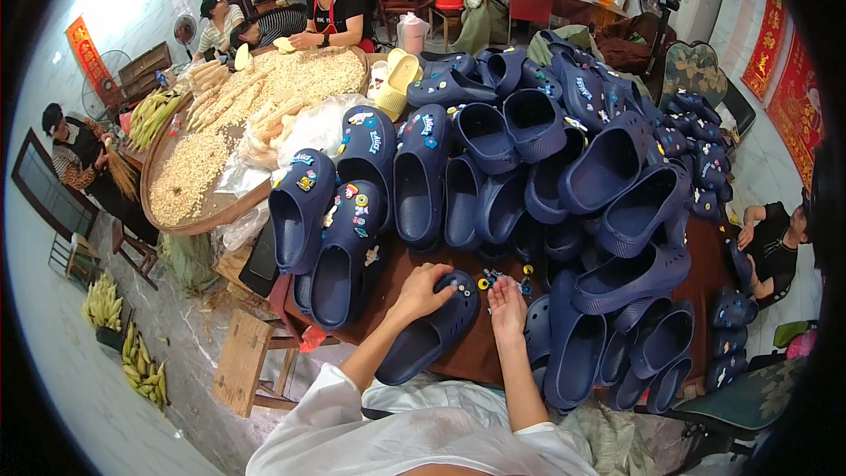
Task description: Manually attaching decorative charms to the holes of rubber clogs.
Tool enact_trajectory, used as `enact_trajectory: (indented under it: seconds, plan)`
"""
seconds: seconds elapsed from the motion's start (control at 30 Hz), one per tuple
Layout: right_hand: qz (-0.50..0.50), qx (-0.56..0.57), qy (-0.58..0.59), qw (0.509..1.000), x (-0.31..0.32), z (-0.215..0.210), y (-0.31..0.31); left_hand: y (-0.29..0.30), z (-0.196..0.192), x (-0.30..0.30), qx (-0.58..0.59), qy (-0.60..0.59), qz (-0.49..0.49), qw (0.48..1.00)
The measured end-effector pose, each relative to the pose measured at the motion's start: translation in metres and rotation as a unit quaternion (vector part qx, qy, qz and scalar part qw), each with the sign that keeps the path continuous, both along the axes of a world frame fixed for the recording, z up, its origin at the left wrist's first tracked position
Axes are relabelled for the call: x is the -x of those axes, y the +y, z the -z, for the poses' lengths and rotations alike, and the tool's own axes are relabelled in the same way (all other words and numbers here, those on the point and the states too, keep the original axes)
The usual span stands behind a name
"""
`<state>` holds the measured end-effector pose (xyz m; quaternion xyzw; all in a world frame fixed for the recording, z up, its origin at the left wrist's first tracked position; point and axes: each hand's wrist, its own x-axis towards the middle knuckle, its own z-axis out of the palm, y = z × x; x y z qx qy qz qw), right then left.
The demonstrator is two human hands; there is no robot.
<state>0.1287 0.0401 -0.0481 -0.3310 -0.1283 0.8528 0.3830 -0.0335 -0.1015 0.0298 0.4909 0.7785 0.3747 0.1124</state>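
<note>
A: Where is the dark blue foam clog (430, 333) lying?

B: On the brown table (465, 354), at about six o'clock from the big pile of navy clogs (538, 167). The left hand (425, 289) is pressing on its toe, fingers curled down over the upper. The right hand (507, 300) is lying open beside it, fingers released, just under some small coloured shoe charms (504, 278).

A: How is it likely handling?

B: Light and springy, I'd judge, slightly rubbery rather than slippery. Gripping the toe or the heel rim should be working best.
</note>
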Motion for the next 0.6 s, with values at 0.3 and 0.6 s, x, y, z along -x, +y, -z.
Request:
enact_trajectory:
  seconds: [0.3,0.6]
  plan:
    - [-0.127,-0.636,-0.392,0.652,0.019,-0.003,-0.017,0.025,0.029,0.008,0.119,0.005,0.031,0.992]
    - [-0.172,-0.679,-0.399,0.592,0.018,-0.017,-0.009,0.021,0.042,0.013,0.053,-0.046,-0.004,0.998]
